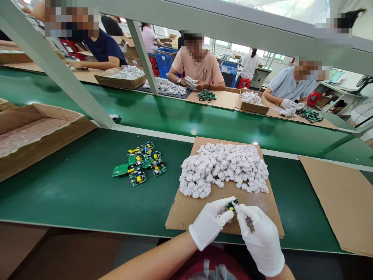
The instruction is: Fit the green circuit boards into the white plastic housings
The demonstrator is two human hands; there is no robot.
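Note:
My left hand (pixel 210 221), in a white glove, grips a small green circuit board (pixel 231 206) with a yellow part on it, thumb and fingers at its edges. My right hand (pixel 260 235), also gloved in white, is closed in a pinch at the board's right side. A pale tip shows between its fingertips and the board; whether that is a small white piece or the glove itself I cannot tell. Just beyond both hands, a heap of small white rounded pieces (pixel 224 165) lies on a cardboard sheet (pixel 186 210).
Several green circuit boards (pixel 141 161) lie loosely piled on the green table (pixel 72 186) to the left. A cardboard box (pixel 52 144) stands at far left, another cardboard sheet (pixel 338 198) at right. A slanted grey frame post (pixel 61 66) rises ahead. Co-workers sit across the green surface.

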